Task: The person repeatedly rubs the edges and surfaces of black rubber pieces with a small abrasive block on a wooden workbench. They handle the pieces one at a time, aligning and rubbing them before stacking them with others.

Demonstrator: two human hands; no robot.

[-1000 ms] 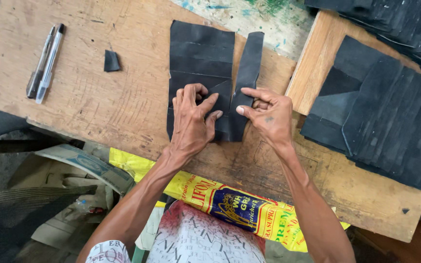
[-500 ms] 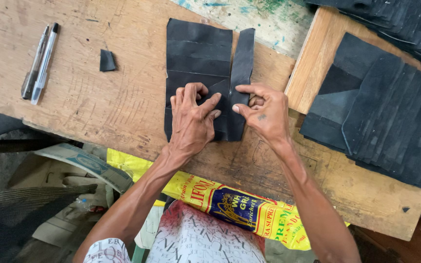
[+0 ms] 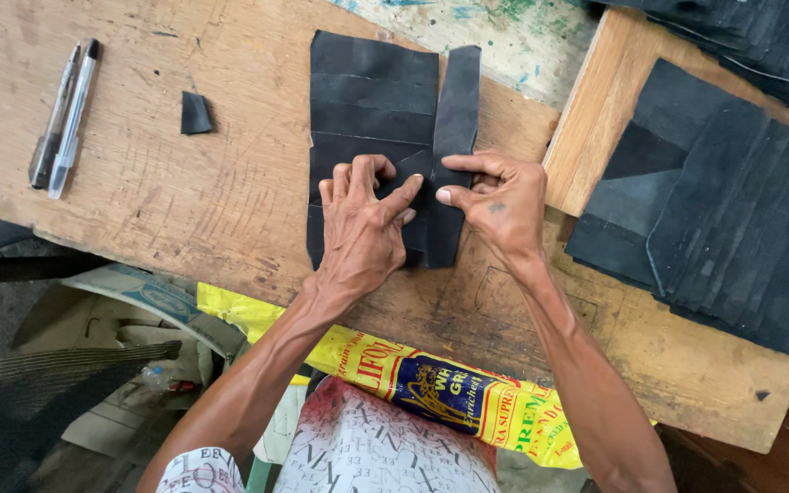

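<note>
Pens: two slim pens (image 3: pixel 64 119), one dark and one clear with a black cap, lie side by side at the far left of the worn wooden board (image 3: pixel 184 210).
Scrap: a small black offcut (image 3: pixel 196 113) lies alone, right of the pens and well apart from the hands.
Sheet: a flat black rectangular rubber-like sheet (image 3: pixel 372 100) with faint crosswise lines lies mid-board.
Left hand: the left hand (image 3: pixel 364 230) lies on the sheet's lower half, fingers bent and pressing down, forefinger stretched toward the strip.
Strip: a narrow black strip of the same material (image 3: pixel 456 100) lies lengthwise along the sheet's right edge, overlapping it.
Right hand: the right hand (image 3: pixel 495 205) pinches the strip between thumb and forefinger at mid-length.
Stack: a pile of black cut sheets (image 3: pixel 723 210) lies fanned on a raised wooden plank (image 3: pixel 600 119) at the right.
Foreground: a yellow printed plastic bag (image 3: pixel 431 388) sits below the board's near edge.
</note>
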